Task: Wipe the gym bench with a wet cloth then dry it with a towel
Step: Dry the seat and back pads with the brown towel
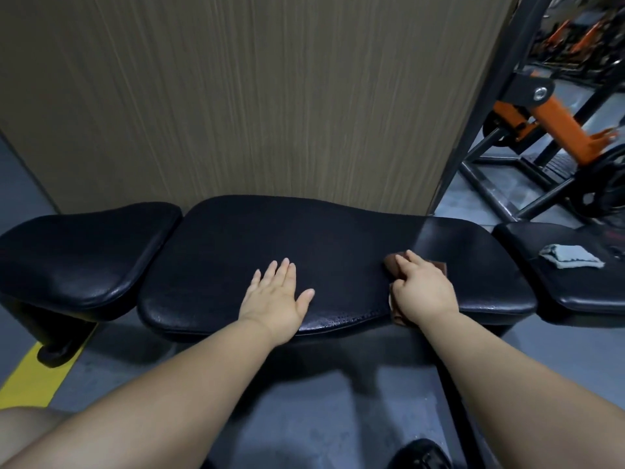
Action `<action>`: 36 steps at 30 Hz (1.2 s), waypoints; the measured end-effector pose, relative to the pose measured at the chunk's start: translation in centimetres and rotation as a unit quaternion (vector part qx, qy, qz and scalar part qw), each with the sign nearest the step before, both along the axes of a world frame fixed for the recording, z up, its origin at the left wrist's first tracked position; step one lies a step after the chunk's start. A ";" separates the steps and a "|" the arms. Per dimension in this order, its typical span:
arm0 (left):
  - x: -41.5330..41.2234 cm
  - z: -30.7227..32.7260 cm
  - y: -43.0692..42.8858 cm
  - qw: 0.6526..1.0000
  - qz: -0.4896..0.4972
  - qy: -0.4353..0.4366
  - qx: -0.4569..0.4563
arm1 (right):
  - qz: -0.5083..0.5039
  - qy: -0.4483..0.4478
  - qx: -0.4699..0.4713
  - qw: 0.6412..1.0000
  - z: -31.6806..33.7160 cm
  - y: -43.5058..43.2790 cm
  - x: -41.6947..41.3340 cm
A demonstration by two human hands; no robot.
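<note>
- The gym bench (338,238) runs left to right across the middle of the view. Its long black pad sits in the centre, with a separate seat pad (84,252) to the left.
- The left hand (275,299) lies flat on the near middle of the long pad. It is palm down, with straight fingers slightly spread and the thumb out to the right, and it holds nothing.
- The right hand (422,289) rests on a brown cloth (439,266) on the right part of the same pad, close to the near edge.
- Its fingers are bent over the cloth and seem to bunch it in a grip, though the hand hides most of the fabric.
- One corner of the cloth shows on the far left of the hand and another on the right. A fold hangs over the near edge of the pad under the wrist.
- The two hands are well apart on the pad.
- A grey towel (571,260) lies crumpled on another black pad (575,292) just right of the bench, untouched.
- A wood-grain panel (253,96) stands directly behind the bench.
- An orange and black machine (558,120) stands at the far right on the grey floor (321,418).
- A yellow floor line (33,384) runs at the near left, and a black shoe (422,455) shows at the bottom edge.
</note>
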State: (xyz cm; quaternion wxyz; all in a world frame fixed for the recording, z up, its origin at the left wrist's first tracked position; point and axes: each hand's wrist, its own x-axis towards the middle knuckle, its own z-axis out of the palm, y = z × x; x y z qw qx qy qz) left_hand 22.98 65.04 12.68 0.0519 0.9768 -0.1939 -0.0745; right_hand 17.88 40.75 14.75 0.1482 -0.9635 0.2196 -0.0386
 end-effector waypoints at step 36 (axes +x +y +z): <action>-0.7 0.6 -11.8 0.991 -0.134 -0.004 0.024 | 0.011 -0.046 0.022 0.999 -1.7 -4.7 -5.4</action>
